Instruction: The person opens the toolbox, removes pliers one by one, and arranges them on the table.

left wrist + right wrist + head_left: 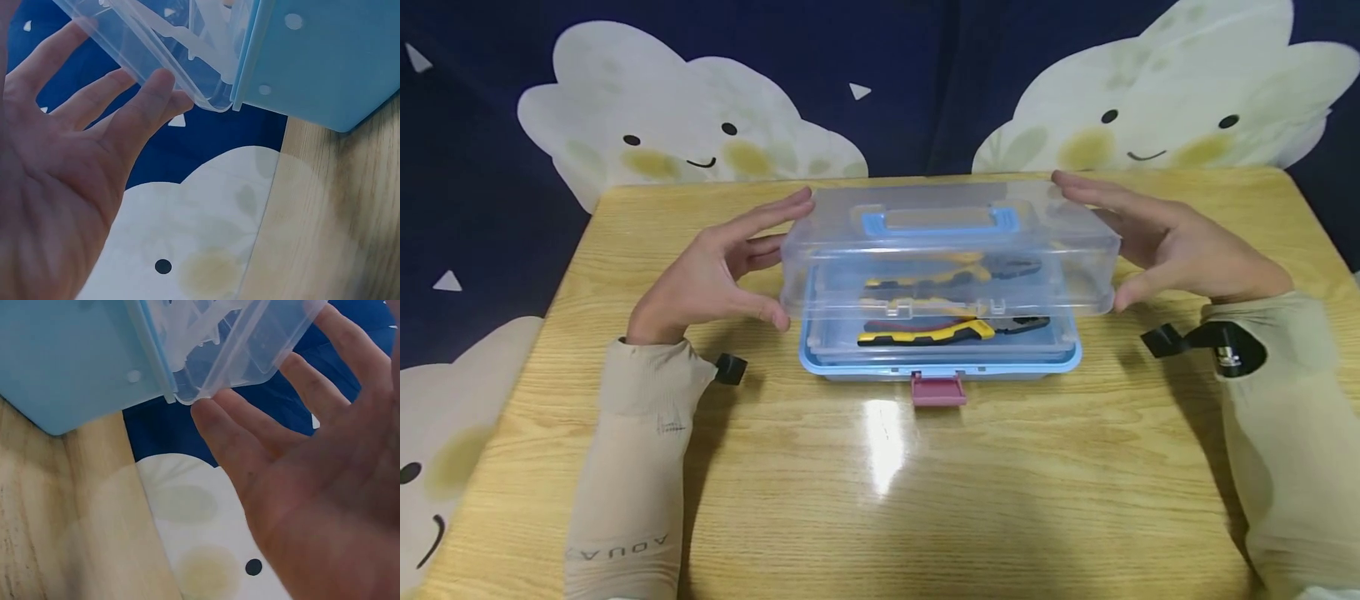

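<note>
A blue toolbox (940, 367) stands on the table with its clear plastic lid (947, 292) tilted up over it. My left hand (707, 271) holds the lid's left end, thumb at the front corner and fingers spread along the side. At the opposite end my right hand (1172, 246) holds the lid the same way. Inside the box, combination pliers (925, 335) with yellow-and-black handles lie at the front, a red strip of handle just behind them. More yellow-handled pliers (973, 273) show through the lid. A light blue carrying handle (940, 221) is set in the lid's top.
From the box's front rim a purple latch (938, 390) hangs open over the wooden table (820, 500). Behind the table's far edge hangs a dark blue cloth (917, 83) with smiling white clouds. Both wrists carry small black camera mounts.
</note>
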The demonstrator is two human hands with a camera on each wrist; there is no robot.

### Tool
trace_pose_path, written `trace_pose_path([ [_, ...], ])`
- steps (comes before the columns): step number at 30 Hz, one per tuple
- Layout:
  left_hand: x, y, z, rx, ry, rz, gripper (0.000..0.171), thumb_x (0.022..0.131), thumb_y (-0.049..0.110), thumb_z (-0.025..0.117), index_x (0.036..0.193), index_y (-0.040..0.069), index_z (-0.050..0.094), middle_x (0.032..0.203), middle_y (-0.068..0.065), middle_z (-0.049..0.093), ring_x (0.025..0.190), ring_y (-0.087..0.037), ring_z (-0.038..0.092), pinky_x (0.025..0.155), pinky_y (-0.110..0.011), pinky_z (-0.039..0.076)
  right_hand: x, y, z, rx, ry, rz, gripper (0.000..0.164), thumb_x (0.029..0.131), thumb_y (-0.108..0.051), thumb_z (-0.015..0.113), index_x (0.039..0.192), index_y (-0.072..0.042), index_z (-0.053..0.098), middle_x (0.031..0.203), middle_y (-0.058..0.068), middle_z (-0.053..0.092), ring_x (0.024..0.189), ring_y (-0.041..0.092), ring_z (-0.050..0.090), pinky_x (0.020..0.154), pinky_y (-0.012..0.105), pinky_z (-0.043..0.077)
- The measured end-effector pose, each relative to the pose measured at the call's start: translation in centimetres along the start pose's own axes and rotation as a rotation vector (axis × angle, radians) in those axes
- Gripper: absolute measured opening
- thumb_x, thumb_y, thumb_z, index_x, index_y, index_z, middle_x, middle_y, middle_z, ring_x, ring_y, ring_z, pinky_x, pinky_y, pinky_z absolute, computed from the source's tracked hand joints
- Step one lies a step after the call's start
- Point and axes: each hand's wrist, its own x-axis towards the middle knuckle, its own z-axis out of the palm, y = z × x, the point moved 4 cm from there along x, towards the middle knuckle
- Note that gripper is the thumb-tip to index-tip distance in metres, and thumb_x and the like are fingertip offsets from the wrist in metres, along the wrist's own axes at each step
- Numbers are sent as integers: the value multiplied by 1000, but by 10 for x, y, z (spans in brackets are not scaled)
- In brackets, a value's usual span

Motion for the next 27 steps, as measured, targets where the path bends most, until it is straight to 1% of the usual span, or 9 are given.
trace_pose_path([
  [3, 0, -1, 0, -10, 12, 7, 108, 63, -10, 94, 157, 11, 46, 172, -5, 30, 156, -25, 38, 117, -18, 44, 1, 4, -2, 20, 15, -14, 114, 65, 29, 79, 161, 7, 22, 176, 11, 10, 158, 13, 26, 116, 16, 43],
  [6, 0, -2, -1, -19, 25, 18, 107, 61, -10, 94, 156, 10, 47, 172, -6, 31, 155, -26, 39, 117, -20, 45, 2, 8, -4, 25, 58, -18, 112, 64, 24, 83, 160, 6, 27, 176, 11, 14, 159, 14, 24, 116, 16, 42],
  [9, 0, -3, -2, -16, 41, 29, 107, 60, -8, 96, 155, 10, 49, 170, -6, 34, 154, -23, 41, 117, -20, 45, 4, 12, -6, 26, 103, -27, 112, 62, 17, 88, 158, 5, 33, 175, 12, 18, 162, 16, 17, 120, 16, 36],
  [12, 1, -4, -3, -23, 56, 51, 107, 58, -7, 97, 153, 8, 50, 169, -8, 37, 151, -20, 46, 117, -22, 46, 4, 14, -7, 13, 150, -20, 113, 58, 14, 92, 157, 3, 37, 174, 12, 22, 162, 19, 16, 122, 17, 32],
  [15, 2, -5, -3, -40, 68, 75, 107, 57, -5, 98, 152, 6, 51, 167, -9, 39, 147, -18, 51, 117, -24, 46, 5, 14, -7, 15, 184, -11, 116, 55, 13, 93, 156, 3, 38, 173, 11, 25, 161, 21, 18, 121, 17, 35],
  [18, 3, -5, -3, -55, 78, 84, 106, 57, 0, 98, 152, 5, 52, 166, -10, 41, 144, -19, 54, 117, -26, 47, 4, 15, -6, 50, 211, -15, 117, 53, 14, 93, 156, 5, 38, 172, 11, 28, 160, 21, 21, 115, 16, 44],
  [20, 3, -6, -2, -65, 86, 81, 105, 57, 3, 99, 151, 6, 52, 166, -9, 42, 142, -19, 57, 117, -26, 48, 4, 15, -5, 77, 220, -36, 117, 53, 13, 93, 156, 6, 38, 172, 12, 29, 160, 21, 23, 115, 17, 45],
  [24, 4, -7, -1, -109, 104, 73, 105, 56, 7, 100, 151, 5, 53, 166, -9, 43, 137, -23, 62, 115, -29, 50, 5, 16, -4, 102, 227, -100, 115, 53, 6, 95, 153, 9, 40, 169, 15, 34, 158, 22, 26, 118, 18, 41],
  [27, 4, -8, 1, -142, 127, 70, 106, 55, 11, 100, 150, 5, 54, 164, -8, 45, 135, -26, 64, 113, -31, 52, 7, 17, -3, 141, 224, -136, 113, 55, 3, 95, 152, 10, 40, 168, 16, 36, 154, 24, 35, 116, 22, 45],
])
